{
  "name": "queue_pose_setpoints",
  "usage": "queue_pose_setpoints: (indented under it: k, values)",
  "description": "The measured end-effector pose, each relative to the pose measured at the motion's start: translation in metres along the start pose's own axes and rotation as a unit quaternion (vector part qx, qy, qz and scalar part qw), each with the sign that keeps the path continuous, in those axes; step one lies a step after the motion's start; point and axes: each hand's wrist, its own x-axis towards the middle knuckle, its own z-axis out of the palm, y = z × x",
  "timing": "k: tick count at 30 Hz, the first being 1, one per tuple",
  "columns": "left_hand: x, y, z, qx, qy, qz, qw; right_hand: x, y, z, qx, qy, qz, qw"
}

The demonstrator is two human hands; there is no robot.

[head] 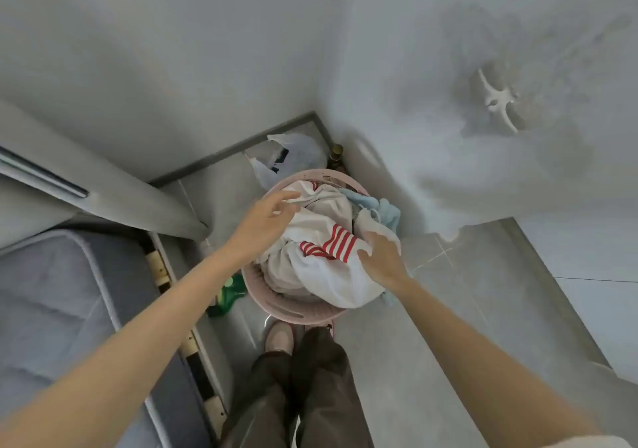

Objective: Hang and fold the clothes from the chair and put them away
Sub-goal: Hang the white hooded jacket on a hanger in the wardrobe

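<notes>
Fingers of the left hand are loosely spread and hold nothing. They hover over or just touch the far left edge of the clothes; which of the two I cannot tell. Fingers of the right hand are curled into the white cloth on the near right side, gripping it beside a red-striped part.

Pale grey walls meet in a corner beyond the fingers. Grey floor tiles run under them and off to the right. Well left of the left fingers lies a grey-blue mattress, with a grey panel slanting above it.

Directly beneath both hands stands a round pink basket, heaped with the clothes. They are mostly white, with a light-blue piece just beyond the right fingers. Beyond the left fingers, in the corner, a clear plastic bag lies on the floor with a dark bottle just beside it. Near and left of the basket is something green. High on the right wall, well apart from the fingers, sits a white hook.
</notes>
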Motion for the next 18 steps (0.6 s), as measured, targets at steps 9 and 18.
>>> queue_pose_setpoints:
  k: [9, 18]
  values:
    - [0.029, -0.044, 0.025, -0.008, 0.010, -0.048, 0.999, 0.046, 0.037, 0.050, -0.221, -0.025, -0.010, 0.975]
    - [-0.003, -0.008, 0.021, 0.010, 0.004, -0.032, 0.999, -0.011, 0.002, 0.003, -0.159, -0.009, -0.155, 0.975]
